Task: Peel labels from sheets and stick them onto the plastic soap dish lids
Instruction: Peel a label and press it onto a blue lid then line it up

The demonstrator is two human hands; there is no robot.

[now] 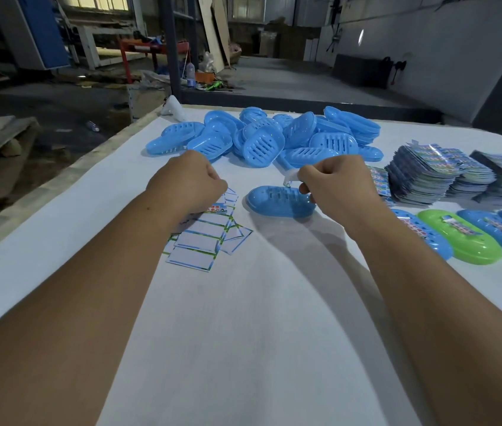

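Two hands in the shot. The left hand (193, 179) is curled down onto a messy pile of spent backing sheets (203, 238) at about 9 o'clock from the middle, pinching the top sheet, which has a bit of printed label left on it. There are maybe eight or so sheets; they overlap too much to count.

One blue lid (280, 201) lies dead centre, dome up, long axis running 9 to 3. The right hand (336, 186) pinches a small clear label (289, 179) just above its right end.

At 12 o'clock there's a heap of blue lids (268, 136), twenty-ish. At 2 o'clock are three stacks of label sheets (446, 176). At 3 o'clock there's a row of four finished lids (465, 235), three blue and one green.

The table (259, 318) is covered in white, and the room behind it is a dim workshop with a concrete floor.
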